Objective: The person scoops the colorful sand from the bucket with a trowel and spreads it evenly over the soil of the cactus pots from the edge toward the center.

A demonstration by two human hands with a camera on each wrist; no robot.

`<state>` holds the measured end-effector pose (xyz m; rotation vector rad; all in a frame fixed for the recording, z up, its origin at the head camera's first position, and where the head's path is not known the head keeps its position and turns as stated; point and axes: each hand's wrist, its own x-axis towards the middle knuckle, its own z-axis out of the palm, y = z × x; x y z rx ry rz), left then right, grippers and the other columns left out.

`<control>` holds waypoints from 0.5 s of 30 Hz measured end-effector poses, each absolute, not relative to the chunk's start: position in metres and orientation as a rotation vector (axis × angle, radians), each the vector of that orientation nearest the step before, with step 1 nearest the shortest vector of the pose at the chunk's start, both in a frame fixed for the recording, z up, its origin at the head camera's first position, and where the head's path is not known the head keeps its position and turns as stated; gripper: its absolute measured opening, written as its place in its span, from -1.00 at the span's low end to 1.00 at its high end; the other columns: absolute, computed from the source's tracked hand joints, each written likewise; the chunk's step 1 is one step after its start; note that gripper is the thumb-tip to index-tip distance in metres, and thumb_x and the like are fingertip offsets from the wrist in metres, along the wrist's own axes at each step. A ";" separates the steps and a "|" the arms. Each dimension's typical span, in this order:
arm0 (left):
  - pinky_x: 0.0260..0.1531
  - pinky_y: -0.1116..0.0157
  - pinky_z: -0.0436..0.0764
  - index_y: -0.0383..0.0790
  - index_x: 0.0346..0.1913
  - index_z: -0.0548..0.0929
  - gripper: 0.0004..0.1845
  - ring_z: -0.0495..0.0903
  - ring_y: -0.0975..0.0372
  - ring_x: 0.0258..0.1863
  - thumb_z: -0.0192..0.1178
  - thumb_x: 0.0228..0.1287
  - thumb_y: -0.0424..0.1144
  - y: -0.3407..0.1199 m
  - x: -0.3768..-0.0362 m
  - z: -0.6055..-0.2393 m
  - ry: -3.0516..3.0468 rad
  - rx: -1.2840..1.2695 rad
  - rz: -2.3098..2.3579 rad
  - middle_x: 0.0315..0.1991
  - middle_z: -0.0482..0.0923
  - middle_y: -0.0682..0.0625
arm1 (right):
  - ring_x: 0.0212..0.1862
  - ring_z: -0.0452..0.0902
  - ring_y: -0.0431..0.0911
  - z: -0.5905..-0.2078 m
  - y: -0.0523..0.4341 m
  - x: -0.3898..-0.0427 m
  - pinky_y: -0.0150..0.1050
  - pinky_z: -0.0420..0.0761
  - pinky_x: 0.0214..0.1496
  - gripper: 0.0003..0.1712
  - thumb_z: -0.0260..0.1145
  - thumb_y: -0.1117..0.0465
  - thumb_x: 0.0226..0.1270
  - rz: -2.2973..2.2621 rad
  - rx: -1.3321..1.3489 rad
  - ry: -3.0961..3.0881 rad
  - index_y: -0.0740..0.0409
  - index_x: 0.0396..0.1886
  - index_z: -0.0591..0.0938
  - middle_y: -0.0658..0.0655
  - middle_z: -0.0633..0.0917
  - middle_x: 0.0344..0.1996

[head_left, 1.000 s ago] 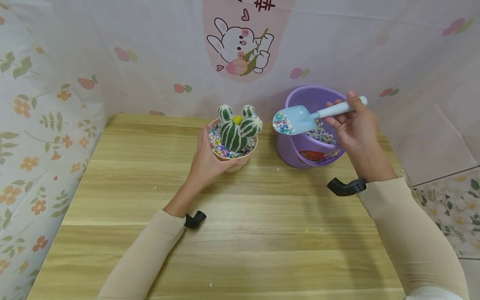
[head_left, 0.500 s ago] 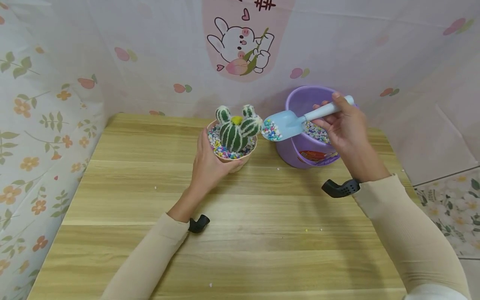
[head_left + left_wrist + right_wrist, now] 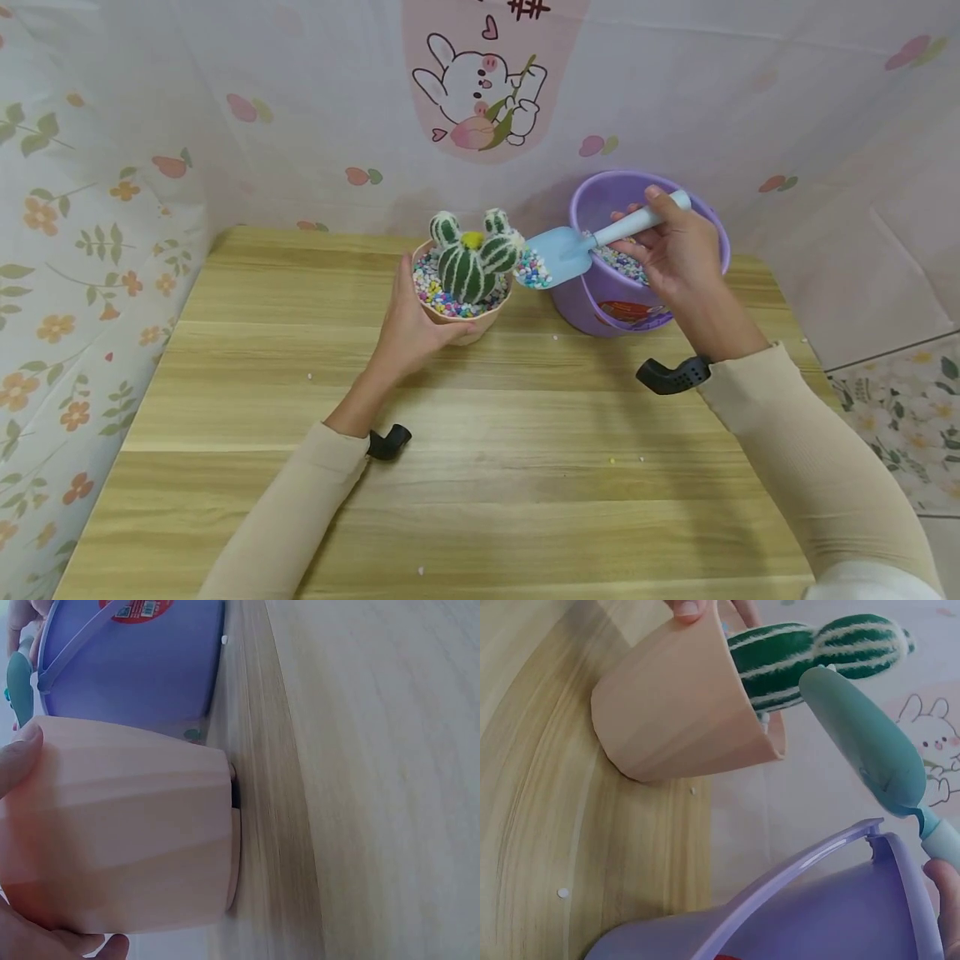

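Note:
My left hand (image 3: 412, 321) grips a peach flower pot (image 3: 486, 323), thumb on the near side and fingers around the left. In it stands a green, white-striped knitted cactus (image 3: 465, 277) among coloured pebbles (image 3: 433, 292). The left wrist view shows the pot (image 3: 127, 825) upright on the table. With its fingers around the handle, my right hand (image 3: 684, 254) holds a light-blue trowel (image 3: 572, 252). Coloured pebbles lie at the blade's tip, right at the pot's right rim. In the right wrist view the blade (image 3: 866, 742) overlaps the cactus (image 3: 772, 664).
A purple bucket (image 3: 576, 304) with pebbles (image 3: 624, 265) inside stands right of the pot, beneath my right hand. Several stray pebbles dot the wooden table (image 3: 480, 467). A printed cloth (image 3: 300, 100) hangs right behind the table's back edge.
The right hand has carried the loaded trowel left and slightly down, from over the bucket to the pot's rim. The left hand and pot have shifted slightly left.

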<state>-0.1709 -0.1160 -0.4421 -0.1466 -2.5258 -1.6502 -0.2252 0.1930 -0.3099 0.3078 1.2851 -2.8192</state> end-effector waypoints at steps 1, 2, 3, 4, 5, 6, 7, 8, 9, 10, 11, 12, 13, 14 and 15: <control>0.38 -0.07 0.17 -0.04 0.56 -0.26 0.45 0.07 0.02 0.46 0.60 -0.26 0.11 -0.116 -0.170 -0.442 -2.521 -0.148 -1.648 0.52 -0.08 -0.12 | -0.31 0.71 0.22 -0.310 0.193 -0.225 0.16 0.63 -0.32 -0.85 0.30 0.34 0.33 -2.813 0.302 1.286 0.32 -0.23 0.50 0.30 0.62 -0.45; 0.38 -0.07 0.17 -0.05 0.56 -0.25 0.44 0.07 0.02 0.46 0.61 -0.25 0.10 -0.115 -0.170 -0.442 -2.518 -0.148 -1.644 0.53 -0.08 -0.12 | -0.31 0.72 0.21 -0.311 0.192 -0.225 0.15 0.63 -0.33 -0.84 0.30 0.33 0.33 -2.809 0.300 1.291 0.32 -0.23 0.50 0.30 0.62 -0.45; 0.38 -0.07 0.17 -0.05 0.56 -0.24 0.44 0.08 0.02 0.46 0.61 -0.25 0.10 -0.114 -0.170 -0.442 -2.512 -0.146 -1.641 0.52 -0.08 -0.11 | -0.31 0.72 0.21 -0.311 0.192 -0.225 0.14 0.64 -0.33 -0.85 0.30 0.34 0.33 -2.806 0.297 1.294 0.32 -0.24 0.50 0.30 0.62 -0.45; 0.38 -0.07 0.18 -0.05 0.56 -0.24 0.43 0.08 0.03 0.46 0.61 -0.25 0.09 -0.113 -0.169 -0.442 -2.510 -0.141 -1.638 0.53 -0.08 -0.11 | -0.31 0.72 0.21 -0.311 0.191 -0.226 0.14 0.64 -0.34 -0.85 0.30 0.34 0.33 -2.802 0.293 1.299 0.32 -0.24 0.50 0.30 0.63 -0.45; 0.38 -0.07 0.17 -0.06 0.56 -0.25 0.44 0.07 0.02 0.46 0.61 -0.24 0.09 -0.113 -0.168 -0.442 -2.511 -0.134 -1.632 0.53 -0.10 -0.11 | -0.32 0.72 0.21 -0.311 0.190 -0.226 0.14 0.64 -0.34 -0.85 0.31 0.34 0.32 -2.798 0.295 1.304 0.32 -0.25 0.51 0.30 0.63 -0.45; 0.38 -0.06 0.18 -0.07 0.56 -0.25 0.43 0.06 0.02 0.47 0.60 -0.24 0.09 -0.112 -0.168 -0.442 -2.510 -0.128 -1.628 0.54 -0.11 -0.11 | -0.32 0.72 0.21 -0.311 0.190 -0.226 0.14 0.64 -0.35 -0.85 0.32 0.34 0.32 -2.792 0.294 1.313 0.32 -0.25 0.51 0.30 0.64 -0.46; 0.38 -0.06 0.18 -0.07 0.56 -0.26 0.44 0.06 0.02 0.47 0.60 -0.24 0.09 -0.111 -0.167 -0.441 -2.512 -0.114 -1.626 0.54 -0.12 -0.11 | -0.31 0.72 0.20 -0.311 0.189 -0.226 0.12 0.65 -0.35 -0.84 0.33 0.34 0.31 -2.787 0.290 1.326 0.31 -0.25 0.51 0.30 0.64 -0.45; 0.37 -0.06 0.19 -0.06 0.56 -0.26 0.44 0.07 0.01 0.46 0.60 -0.24 0.09 -0.110 -0.167 -0.442 -2.514 -0.096 -1.623 0.54 -0.12 -0.10 | -0.31 0.72 0.21 -0.311 0.188 -0.227 0.12 0.65 -0.35 -0.83 0.34 0.34 0.29 -2.784 0.289 1.334 0.31 -0.25 0.51 0.30 0.64 -0.45; 0.37 -0.06 0.20 -0.05 0.56 -0.27 0.44 0.06 0.01 0.47 0.60 -0.24 0.10 -0.108 -0.166 -0.442 -2.514 -0.080 -1.624 0.54 -0.13 -0.10 | -0.30 0.72 0.20 -0.311 0.187 -0.227 0.11 0.65 -0.35 -0.82 0.35 0.34 0.28 -2.779 0.285 1.348 0.31 -0.26 0.51 0.30 0.65 -0.45; 0.37 -0.06 0.21 -0.06 0.56 -0.28 0.45 0.06 0.01 0.47 0.59 -0.23 0.11 -0.107 -0.166 -0.442 -2.512 -0.064 -1.621 0.55 -0.14 -0.10 | -0.30 0.72 0.20 -0.312 0.186 -0.227 0.10 0.66 -0.36 -0.80 0.37 0.34 0.27 -2.775 0.280 1.361 0.32 -0.25 0.51 0.29 0.65 -0.45; 0.37 -0.05 0.21 -0.06 0.56 -0.28 0.45 0.07 0.01 0.46 0.60 -0.24 0.11 -0.105 -0.166 -0.442 -2.506 -0.051 -1.619 0.54 -0.13 -0.10 | -0.30 0.73 0.19 -0.312 0.185 -0.227 0.09 0.66 -0.36 -0.79 0.38 0.34 0.25 -2.772 0.274 1.372 0.33 -0.25 0.51 0.29 0.66 -0.45; 0.37 -0.04 0.22 -0.06 0.56 -0.28 0.45 0.08 0.01 0.46 0.60 -0.24 0.11 -0.104 -0.165 -0.442 -2.502 -0.039 -1.611 0.54 -0.13 -0.11 | -0.30 0.73 0.19 -0.312 0.185 -0.228 0.09 0.66 -0.36 -0.78 0.39 0.34 0.24 -2.770 0.267 1.386 0.34 -0.24 0.51 0.29 0.66 -0.45; 0.36 -0.04 0.23 -0.06 0.56 -0.28 0.46 0.09 0.02 0.45 0.60 -0.25 0.11 -0.102 -0.165 -0.442 -2.494 -0.031 -1.606 0.53 -0.11 -0.11 | -0.30 0.73 0.19 -0.313 0.184 -0.228 0.09 0.66 -0.36 -0.76 0.40 0.34 0.23 -2.771 0.265 1.391 0.34 -0.25 0.51 0.29 0.67 -0.45; 0.36 -0.03 0.23 -0.07 0.56 -0.27 0.45 0.10 0.02 0.45 0.60 -0.25 0.11 -0.101 -0.165 -0.443 -2.487 -0.028 -1.597 0.53 -0.09 -0.12 | -0.30 0.73 0.20 -0.313 0.184 -0.229 0.09 0.66 -0.36 -0.76 0.41 0.35 0.21 -2.773 0.265 1.396 0.35 -0.25 0.51 0.29 0.67 -0.45; 0.36 -0.03 0.23 -0.08 0.56 -0.27 0.45 0.09 0.02 0.45 0.60 -0.24 0.10 -0.099 -0.164 -0.443 -2.481 -0.025 -1.590 0.52 -0.09 -0.12 | -0.31 0.73 0.20 -0.313 0.183 -0.229 0.08 0.66 -0.37 -0.76 0.42 0.35 0.21 -2.773 0.263 1.407 0.35 -0.26 0.51 0.29 0.68 -0.46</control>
